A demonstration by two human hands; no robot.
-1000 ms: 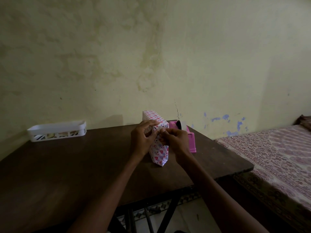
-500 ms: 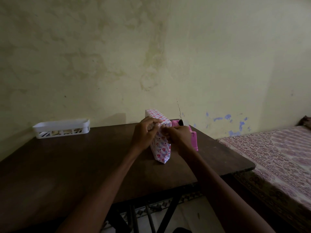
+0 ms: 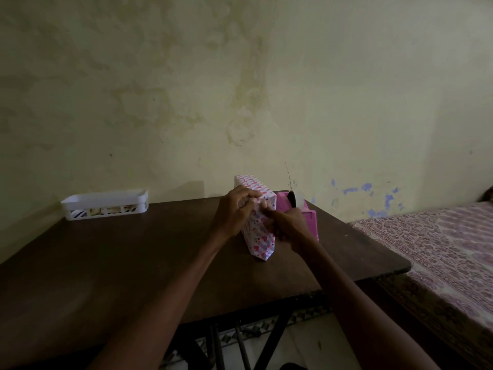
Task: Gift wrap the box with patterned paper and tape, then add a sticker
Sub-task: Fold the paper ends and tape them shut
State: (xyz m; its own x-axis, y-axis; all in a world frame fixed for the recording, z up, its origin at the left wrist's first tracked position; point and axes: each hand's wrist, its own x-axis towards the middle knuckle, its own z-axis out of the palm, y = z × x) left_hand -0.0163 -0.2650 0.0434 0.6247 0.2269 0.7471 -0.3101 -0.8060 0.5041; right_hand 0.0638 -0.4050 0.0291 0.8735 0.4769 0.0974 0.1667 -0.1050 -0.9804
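Observation:
A box wrapped in white paper with pink and purple hearts (image 3: 260,243) stands upright on its narrow edge near the middle of the dark wooden table (image 3: 120,263). My left hand (image 3: 234,212) curls round the box's upper near end from the left. My right hand (image 3: 285,227) presses its fingertips against the same end face from the right, fingers bent; whether tape lies under them is hidden. A pink tape dispenser (image 3: 300,212) with a clear roll stands right behind my right hand.
A white plastic basket (image 3: 105,205) with striped items inside sits at the table's back left by the wall. A bed with a patterned cover (image 3: 440,249) lies to the right of the table. The wall rises close behind the table.
My right hand has slid lower along the box's near end face. The left hand keeps its hold on the top corner. The box stays upright in place.

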